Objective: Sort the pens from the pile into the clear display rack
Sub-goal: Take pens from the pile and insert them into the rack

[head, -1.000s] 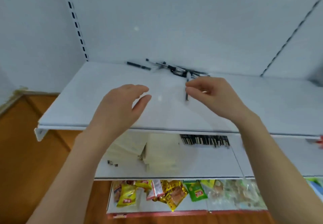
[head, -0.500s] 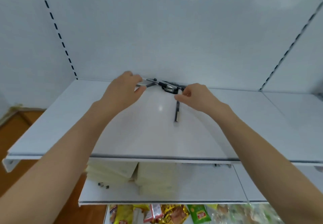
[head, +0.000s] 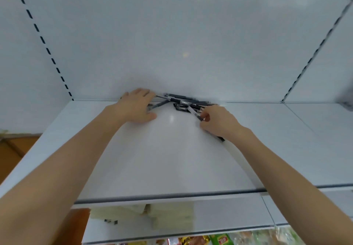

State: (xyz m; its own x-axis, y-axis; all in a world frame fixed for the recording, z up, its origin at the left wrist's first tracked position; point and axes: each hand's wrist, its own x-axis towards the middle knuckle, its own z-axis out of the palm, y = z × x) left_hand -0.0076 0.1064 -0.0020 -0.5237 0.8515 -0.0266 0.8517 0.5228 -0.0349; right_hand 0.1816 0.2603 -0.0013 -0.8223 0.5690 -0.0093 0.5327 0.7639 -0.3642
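Pick step, rear edge of white metal shelf (head: 172, 158).
Right hand (head: 215, 120) pinches slim black pen (head: 193, 111); left hand (head: 136, 107) covers dark pen pile (head: 183, 100), grip unclear. Next: carry to rack, unseen.

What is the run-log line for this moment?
stage: pickup | left hand: on left end of pen pile, grip unclear | right hand: pinches pen at pile's right end | display rack: not in view

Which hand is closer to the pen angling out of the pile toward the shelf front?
Right. The right hand pinches the angled pen itself. The left hand rests at the left end of the pile, apart from that pen.
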